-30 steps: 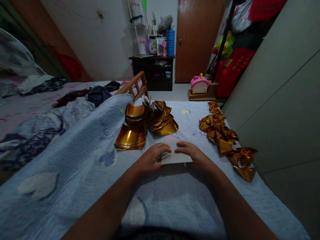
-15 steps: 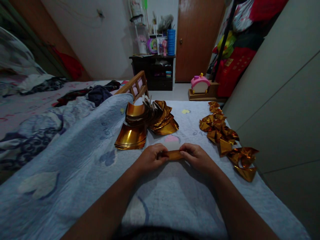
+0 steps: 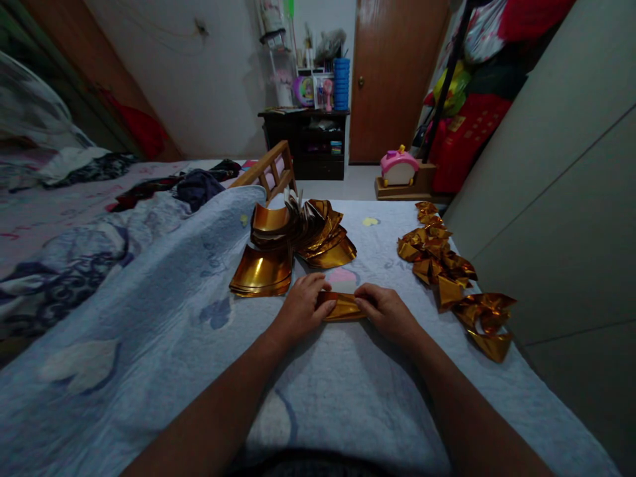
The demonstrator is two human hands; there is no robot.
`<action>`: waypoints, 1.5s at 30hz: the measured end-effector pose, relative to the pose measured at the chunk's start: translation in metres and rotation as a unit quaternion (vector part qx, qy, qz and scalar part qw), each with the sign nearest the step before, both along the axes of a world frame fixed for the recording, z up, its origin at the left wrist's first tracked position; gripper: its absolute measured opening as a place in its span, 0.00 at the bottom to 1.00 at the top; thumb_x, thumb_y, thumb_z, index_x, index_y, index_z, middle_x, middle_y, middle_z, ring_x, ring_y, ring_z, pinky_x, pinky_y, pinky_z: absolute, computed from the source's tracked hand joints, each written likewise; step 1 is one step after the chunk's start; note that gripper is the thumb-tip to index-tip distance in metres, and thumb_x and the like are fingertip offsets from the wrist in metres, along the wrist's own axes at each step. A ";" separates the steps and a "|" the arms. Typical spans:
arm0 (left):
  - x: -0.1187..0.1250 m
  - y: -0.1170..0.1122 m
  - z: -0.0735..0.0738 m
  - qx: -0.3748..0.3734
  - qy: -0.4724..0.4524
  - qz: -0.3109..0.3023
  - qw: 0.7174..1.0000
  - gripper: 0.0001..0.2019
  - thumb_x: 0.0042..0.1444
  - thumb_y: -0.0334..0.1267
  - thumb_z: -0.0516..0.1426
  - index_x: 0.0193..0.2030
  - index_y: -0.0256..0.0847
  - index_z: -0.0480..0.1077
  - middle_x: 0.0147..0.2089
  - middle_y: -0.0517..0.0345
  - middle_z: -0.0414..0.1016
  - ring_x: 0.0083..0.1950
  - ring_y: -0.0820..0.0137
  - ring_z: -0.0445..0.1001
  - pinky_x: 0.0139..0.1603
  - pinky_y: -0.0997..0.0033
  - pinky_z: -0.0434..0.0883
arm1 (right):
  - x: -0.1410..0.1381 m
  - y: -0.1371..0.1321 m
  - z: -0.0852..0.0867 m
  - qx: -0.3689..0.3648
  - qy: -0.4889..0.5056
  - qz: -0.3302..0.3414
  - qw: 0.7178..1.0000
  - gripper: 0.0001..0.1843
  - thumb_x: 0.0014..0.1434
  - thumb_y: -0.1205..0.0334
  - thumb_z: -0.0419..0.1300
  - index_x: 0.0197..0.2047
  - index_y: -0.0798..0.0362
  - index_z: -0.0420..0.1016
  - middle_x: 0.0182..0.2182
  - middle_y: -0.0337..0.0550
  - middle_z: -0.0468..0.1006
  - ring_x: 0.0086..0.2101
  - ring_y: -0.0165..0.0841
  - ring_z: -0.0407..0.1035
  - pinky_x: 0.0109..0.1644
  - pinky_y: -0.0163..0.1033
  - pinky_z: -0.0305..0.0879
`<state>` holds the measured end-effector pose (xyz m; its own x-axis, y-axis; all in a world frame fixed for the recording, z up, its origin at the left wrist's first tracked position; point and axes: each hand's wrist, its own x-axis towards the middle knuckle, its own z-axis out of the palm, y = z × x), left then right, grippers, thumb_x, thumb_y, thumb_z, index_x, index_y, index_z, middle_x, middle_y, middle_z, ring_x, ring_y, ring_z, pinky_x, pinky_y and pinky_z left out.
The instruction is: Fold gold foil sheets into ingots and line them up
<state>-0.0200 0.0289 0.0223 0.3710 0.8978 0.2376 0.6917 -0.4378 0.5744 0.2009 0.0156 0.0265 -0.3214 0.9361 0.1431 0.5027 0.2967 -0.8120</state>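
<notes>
Between my hands is a folded strip of gold foil paper [image 3: 344, 307], held level just above the bed cover. My left hand [image 3: 304, 306] pinches its left end, with the thumb on the near face. At the right end my right hand [image 3: 386, 310] grips it between thumb and curled fingers. Beyond my left hand lies a fanned stack of gold foil sheets [image 3: 263, 270]; more sheets spread out behind and to its right. Several folded gold foil pieces [image 3: 442, 265] lie in a row along the bed's right side.
A pale blue quilted cover [image 3: 342, 397] lies under everything, bunched up on the left. A wooden bed rail [image 3: 268, 165] rises at the far left corner. A pale cabinet [image 3: 561, 232] borders the right side. A pink toy [image 3: 399, 167] stands beyond the far edge.
The gold foil strip has opened wider between my hands and shows more of its shiny face. My left fingers have lifted slightly. The stack and the folded pieces have stayed in place.
</notes>
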 end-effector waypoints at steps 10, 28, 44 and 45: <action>0.000 0.001 0.006 -0.027 0.029 -0.027 0.999 0.02 0.57 0.34 0.62 0.37 0.40 0.73 0.50 0.51 0.74 0.53 0.59 0.71 0.57 0.55 0.69 | 0.003 0.005 -0.010 0.082 -0.036 -0.009 0.996 0.06 0.60 0.71 0.58 0.34 0.51 0.74 0.35 0.43 0.76 0.39 0.36 0.69 0.46 0.41 0.63; 0.001 0.008 0.003 -0.020 0.080 -0.020 0.996 0.02 0.57 0.35 0.62 0.35 0.40 0.74 0.49 0.51 0.71 0.50 0.58 0.69 0.53 0.56 0.67 | 0.006 0.007 -0.016 0.094 -0.066 0.004 0.993 0.07 0.59 0.72 0.59 0.36 0.51 0.75 0.42 0.47 0.77 0.46 0.40 0.68 0.54 0.48 0.62; 0.004 0.007 0.008 -0.016 0.047 -0.045 0.998 0.04 0.57 0.33 0.60 0.31 0.41 0.71 0.39 0.55 0.73 0.46 0.61 0.68 0.48 0.61 0.65 | 0.008 0.007 -0.018 0.082 -0.037 -0.027 0.996 0.07 0.58 0.71 0.59 0.36 0.51 0.75 0.48 0.49 0.77 0.51 0.42 0.68 0.58 0.50 0.62; 0.005 0.006 0.009 -0.018 0.037 -0.049 0.998 0.04 0.57 0.32 0.60 0.31 0.41 0.70 0.39 0.55 0.73 0.45 0.61 0.68 0.48 0.61 0.65 | 0.008 0.007 -0.018 0.082 -0.032 -0.031 0.996 0.07 0.58 0.71 0.58 0.35 0.51 0.75 0.48 0.49 0.77 0.51 0.42 0.68 0.58 0.50 0.62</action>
<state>-0.0152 0.0350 0.0309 0.4734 0.8633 0.1751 0.6872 -0.4863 0.5397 0.2085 0.0224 0.0089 -0.2777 0.9199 0.2770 0.5730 0.3900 -0.7208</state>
